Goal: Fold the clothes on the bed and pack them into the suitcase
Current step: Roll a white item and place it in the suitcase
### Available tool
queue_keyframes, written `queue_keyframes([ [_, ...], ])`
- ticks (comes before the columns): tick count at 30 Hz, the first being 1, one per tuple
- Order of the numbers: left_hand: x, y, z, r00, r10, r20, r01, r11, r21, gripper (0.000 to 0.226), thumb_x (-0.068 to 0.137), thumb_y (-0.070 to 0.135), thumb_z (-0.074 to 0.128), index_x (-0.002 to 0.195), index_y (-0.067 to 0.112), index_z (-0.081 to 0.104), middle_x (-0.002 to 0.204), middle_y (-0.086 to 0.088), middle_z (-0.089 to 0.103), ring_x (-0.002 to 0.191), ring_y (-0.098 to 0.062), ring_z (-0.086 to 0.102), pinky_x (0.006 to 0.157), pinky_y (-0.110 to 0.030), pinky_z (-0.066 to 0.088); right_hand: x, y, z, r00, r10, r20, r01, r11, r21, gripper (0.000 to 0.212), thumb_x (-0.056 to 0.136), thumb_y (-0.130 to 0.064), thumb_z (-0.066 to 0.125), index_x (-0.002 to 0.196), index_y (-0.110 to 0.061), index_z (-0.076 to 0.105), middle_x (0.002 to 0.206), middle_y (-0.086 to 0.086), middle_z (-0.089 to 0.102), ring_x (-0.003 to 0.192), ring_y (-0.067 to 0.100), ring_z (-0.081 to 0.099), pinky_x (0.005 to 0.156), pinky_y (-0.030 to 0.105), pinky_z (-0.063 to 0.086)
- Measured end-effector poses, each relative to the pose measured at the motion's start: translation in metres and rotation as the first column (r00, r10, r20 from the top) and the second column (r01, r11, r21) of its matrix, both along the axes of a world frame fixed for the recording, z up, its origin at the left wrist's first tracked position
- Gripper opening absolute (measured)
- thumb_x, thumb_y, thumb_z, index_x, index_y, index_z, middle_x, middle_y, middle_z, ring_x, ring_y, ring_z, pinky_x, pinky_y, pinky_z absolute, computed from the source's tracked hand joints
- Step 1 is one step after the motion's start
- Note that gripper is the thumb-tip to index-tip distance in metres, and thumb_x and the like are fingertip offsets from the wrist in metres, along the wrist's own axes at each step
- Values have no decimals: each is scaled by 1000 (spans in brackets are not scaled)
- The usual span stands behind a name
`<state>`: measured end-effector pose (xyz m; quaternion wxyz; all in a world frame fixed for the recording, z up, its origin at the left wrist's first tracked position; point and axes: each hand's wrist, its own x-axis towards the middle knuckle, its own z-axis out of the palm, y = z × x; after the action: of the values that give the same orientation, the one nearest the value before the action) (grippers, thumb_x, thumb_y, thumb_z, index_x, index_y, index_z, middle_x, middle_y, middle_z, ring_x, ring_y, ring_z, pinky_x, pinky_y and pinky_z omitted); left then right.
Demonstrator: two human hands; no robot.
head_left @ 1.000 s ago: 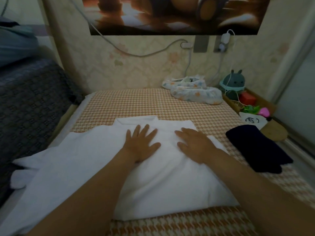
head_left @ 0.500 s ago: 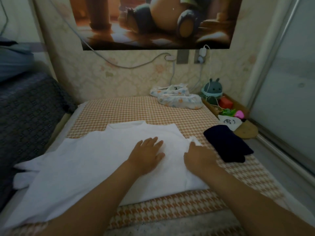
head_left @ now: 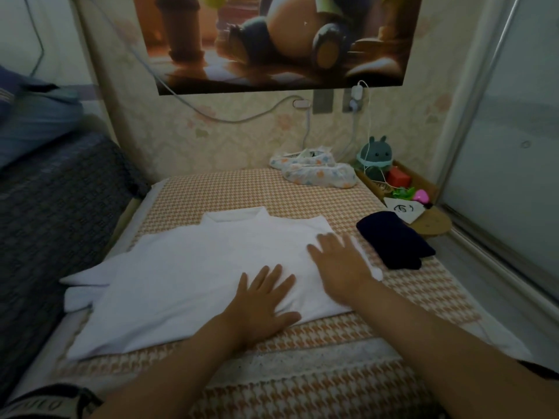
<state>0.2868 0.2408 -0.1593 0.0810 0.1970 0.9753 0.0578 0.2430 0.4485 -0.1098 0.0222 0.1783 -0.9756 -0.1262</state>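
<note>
I am pressing my left hand (head_left: 263, 300) and right hand (head_left: 338, 261), fingers straight and empty, onto the white shirt (head_left: 187, 267); the right is covering its folded edge.

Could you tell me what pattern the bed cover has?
Orange-and-cream houndstooth on the bed cover, head view.

The shirt (head_left: 196, 273) is white matt cloth, faintly textured. The bed (head_left: 236, 192) has a woven houndstooth cover, rough-looking, with lacy trim at its near edge. The garment (head_left: 393, 243) is dark matt cloth. The poster (head_left: 272, 40) is glossy.
</note>
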Motion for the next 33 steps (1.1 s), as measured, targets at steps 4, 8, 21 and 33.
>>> queue_keyframes([
  [4, 13, -21, -3, 993, 106, -57, -105, 994, 21, 86, 78, 76, -4, 154, 35, -6, 159, 13, -16, 148, -11, -17, 118, -51, -11, 20, -36, -23, 939, 198, 280, -120, 955, -273, 63, 104, -51, 26, 157, -33, -3, 165, 2, -12, 152, 21, -9, 122, 47, -4],
  [8, 29, -59, 1, 993, 115, -36, -108, 982, 156, 93, 76, 80, -8, 155, 35, 14, 162, 10, 8, 149, -9, 3, 122, -38, 0, 17, -49, -27, 914, 96, 395, -55, 992, -113, 68, 99, -58, 23, 156, -38, -8, 164, 3, -16, 151, 25, -11, 118, 60, 0],
  [21, 69, -222, 23, 411, 910, -46, -900, 413, 135, 53, 97, 43, 44, 131, 3, 49, 139, -20, 46, 123, -35, 46, 102, -42, 41, 63, -115, -35, 715, 649, -260, -696, 697, -174, 35, 85, -48, 57, 62, -22, 47, 61, -3, 47, 48, 18, 45, 49, 27, 32],
  [33, 75, -242, 36, 398, 917, 0, -841, 365, 400, 48, 104, 31, 32, 144, 5, 39, 139, -20, 48, 120, -36, 53, 100, -45, 45, 68, -87, -2, 796, 602, 61, -560, 771, -301, 9, 88, -23, 68, 86, -19, 76, 86, -4, 68, 73, 13, 62, 69, 28, 52],
])
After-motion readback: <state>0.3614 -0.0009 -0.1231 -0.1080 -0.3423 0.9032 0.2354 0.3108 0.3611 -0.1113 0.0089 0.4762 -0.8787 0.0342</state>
